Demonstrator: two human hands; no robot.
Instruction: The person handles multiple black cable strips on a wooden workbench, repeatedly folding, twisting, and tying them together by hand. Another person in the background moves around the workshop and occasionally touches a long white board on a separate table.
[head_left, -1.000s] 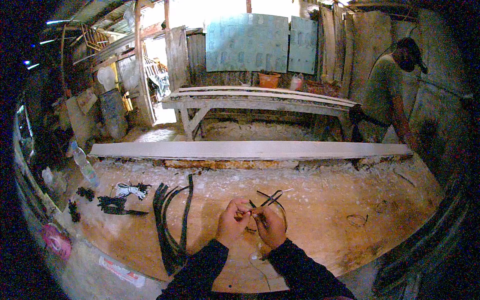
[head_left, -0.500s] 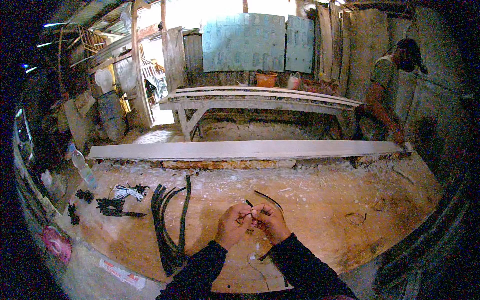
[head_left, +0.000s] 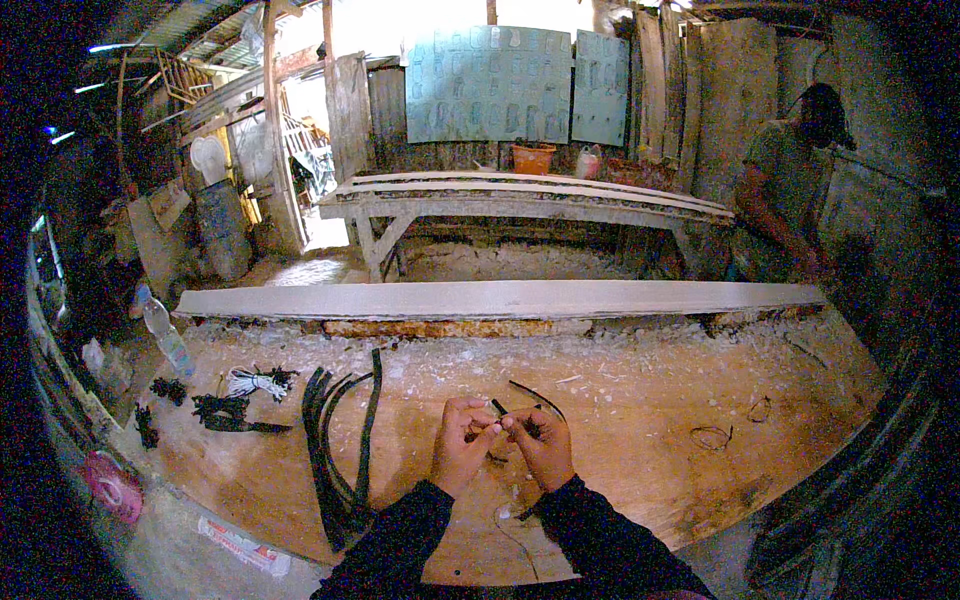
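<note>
Over the middle of the work board, my left hand (head_left: pixel 463 445) and my right hand (head_left: pixel 541 442) meet with fingertips pinched together. A short end of a narrow black strip (head_left: pixel 498 407) sticks up between them; the fingers hide the rest of what they hold. Beyond my right hand, another thin black strip (head_left: pixel 538 394) curves on the board. Left of my hands lies a bunch of long flat black strips (head_left: pixel 318 440), bent in a loop. Below my right hand, a thin dark cord (head_left: pixel 513 535) trails toward the near edge.
Left on the board lie black cord bundles (head_left: pixel 225 410), a white cord bundle (head_left: pixel 258 383) and a plastic bottle (head_left: pixel 166 334). A long pale beam (head_left: pixel 500 298) crosses the far edge. Behind stands a bench (head_left: pixel 400 207). A person (head_left: pixel 785 170) works at the far right.
My hands stay in place while the fingers shift; the left fingers spread a little and the strip's end shows more. The person at the right has moved slightly rightward.
</note>
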